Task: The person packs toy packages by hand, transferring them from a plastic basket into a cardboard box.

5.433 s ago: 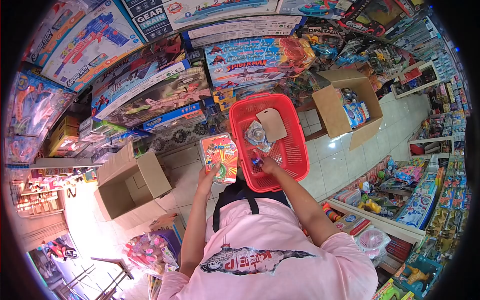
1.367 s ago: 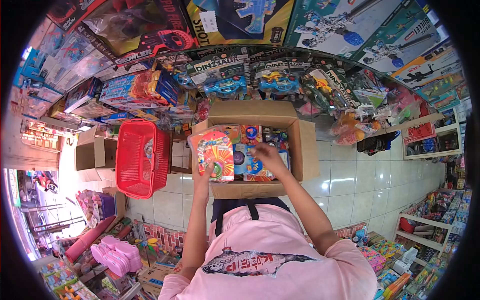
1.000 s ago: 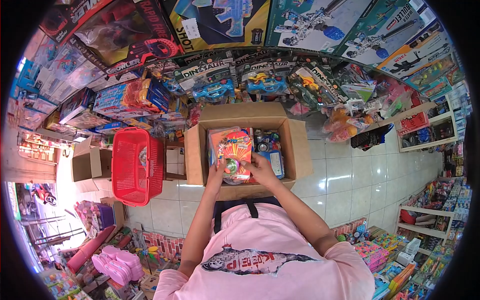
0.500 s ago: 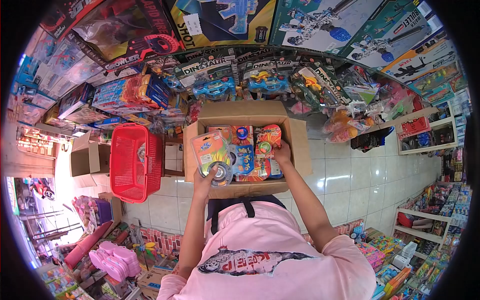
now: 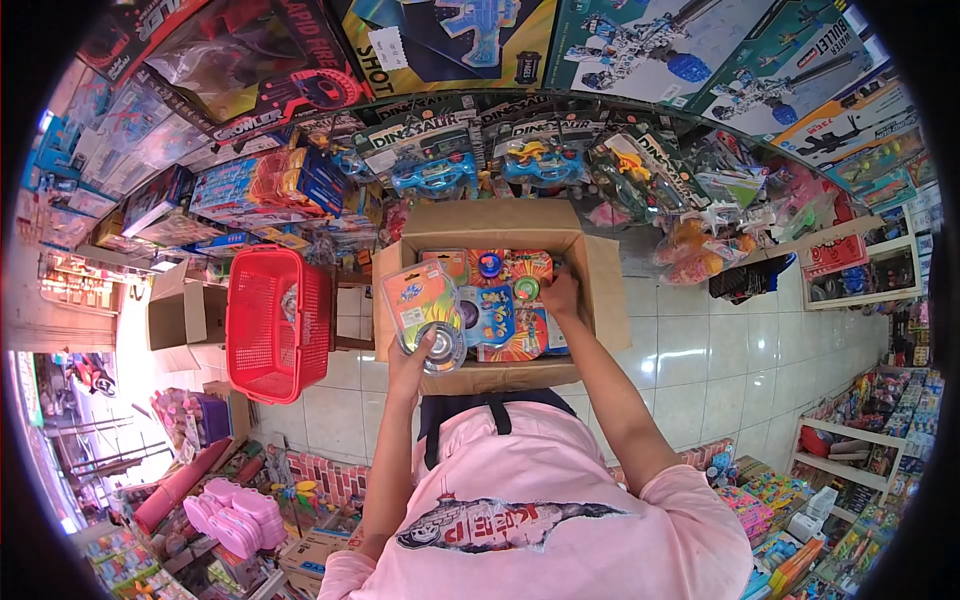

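Note:
A cardboard box (image 5: 500, 379) stands open in front of me, filled with colourful toy blister packs. My left hand (image 5: 408, 364) grips one clear blister pack (image 5: 410, 297) by its lower end, beside a round grey disc in the plastic. This pack is tilted over the box's left side. My right hand (image 5: 562, 294) is inside the box at the right, fingers curled at the edge of an orange blister pack (image 5: 527, 265) with a green disc; the fingertips are partly hidden. Between the hands lies a blue blister pack (image 5: 495, 318).
To the left are a red plastic basket (image 5: 266, 375) and another open carton (image 5: 180, 318). Packaged dinosaur toys (image 5: 435, 172) hang beyond the box. A white shelf (image 5: 862, 268) stands right on the tiled floor (image 5: 690, 370). Pink cases (image 5: 235, 517) sit at lower left.
My right hand has moved inward and slightly away from me over the orange pack, which has shifted a little with it. My left hand keeps its grip, almost still. The view has shifted slightly.

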{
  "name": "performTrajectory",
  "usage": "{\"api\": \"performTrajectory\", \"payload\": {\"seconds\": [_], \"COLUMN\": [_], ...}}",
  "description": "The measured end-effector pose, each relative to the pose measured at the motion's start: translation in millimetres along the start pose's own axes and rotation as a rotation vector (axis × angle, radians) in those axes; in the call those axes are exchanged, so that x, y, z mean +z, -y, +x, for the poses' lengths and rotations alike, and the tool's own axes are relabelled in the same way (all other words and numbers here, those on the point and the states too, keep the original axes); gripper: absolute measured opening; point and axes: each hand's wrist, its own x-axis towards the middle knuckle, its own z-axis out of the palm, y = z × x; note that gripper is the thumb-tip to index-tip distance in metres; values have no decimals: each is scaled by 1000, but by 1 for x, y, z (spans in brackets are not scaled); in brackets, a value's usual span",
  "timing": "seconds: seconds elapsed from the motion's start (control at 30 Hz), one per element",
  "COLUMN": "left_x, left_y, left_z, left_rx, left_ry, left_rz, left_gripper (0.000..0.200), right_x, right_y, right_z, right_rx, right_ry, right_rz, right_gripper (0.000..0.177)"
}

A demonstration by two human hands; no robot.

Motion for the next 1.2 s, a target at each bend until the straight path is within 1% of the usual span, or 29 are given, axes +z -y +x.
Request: {"api": "performTrajectory", "payload": {"seconds": [0.03,0.07,0.13,0.17,0.23,0.3,0.33,0.37,0.4,0.43,0.47,0.5,0.53,0.57,0.6,0.63,0.67,0.73,0.77,0.8,0.83,0.87,0.9,0.93,1.0,1.03,1.1,1.13,1.2], "left_x": [0,1,1,3,11,21,26,29,38,50,57,51,56,66,77,91,99,116,122,128,133,137,139,143,149,150,151,151,151], "left_y": [1,3,7,8,9,20,27,34,37,40,42,88,91,93,94,74,83,90,94,102,115,127,128,130,129,127,125,125,126], "left_z": [2,4,10,13,17,24,29,35,36,36,36,57,58,59,61,53,58,67,67,72,80,87,91,94,97,96,95,96,99], "left_rx": [-1,-4,-6,-9,-27,-9,11,-18,-18,-49,-81,54,53,153,256,75,75,118,133,134,118,102,122,122,140,141,17,15,-38], "left_ry": [-3,2,23,27,59,85,107,135,140,139,137,266,272,377,482,454,459,456,482,485,493,499,562,565,654,654,714,715,778], "left_rz": [4,3,17,16,54,21,-10,55,57,99,142,268,268,402,533,567,566,593,522,520,423,327,378,378,366,367,244,245,207], "left_gripper": [40,40,41,41,41,42,43,46,46,47,48,50,50,48,47,45,45,36,37,37,36,36,37,37,38,38,40,40,41], "right_x": [-7,-14,-26,-34,-50,-44,-50,-56,-60,-47,-39,-32,-31,-36,-38,-39,-41,-51,-54,-56,-57,-57,-55,-53,-50,-50,-52,-55,-58], "right_y": [3,5,9,11,17,13,24,34,44,38,29,18,11,8,3,-2,-7,-6,-5,-5,-3,-1,-1,0,0,-1,1,3,3], "right_z": [-3,-8,-23,-32,-51,-70,-82,-95,-105,-108,-108,-107,-107,-105,-103,-100,-98,-94,-92,-91,-90,-90,-90,-89,-86,-85,-83,-84,-87], "right_rx": [-49,-46,-295,-292,-193,-114,-113,-71,-30,-120,-118,-191,-258,-97,-94,-59,-23,-8,-28,-48,-48,-48,-47,-45,-62,-63,-131,-130,-95], "right_ry": [-2,-4,-206,-208,236,600,596,643,688,638,632,444,256,236,230,99,-30,-30,-30,-30,-33,22,78,75,42,41,59,60,109], "right_rz": [15,11,66,63,282,687,686,732,779,837,837,615,390,335,333,247,161,185,148,111,110,45,-20,-20,-33,-32,-31,-30,-170], "right_gripper": [29,29,26,26,29,24,24,27,30,37,37,38,39,43,43,44,45,49,50,51,51,51,51,51,51,51,49,49,48]}}
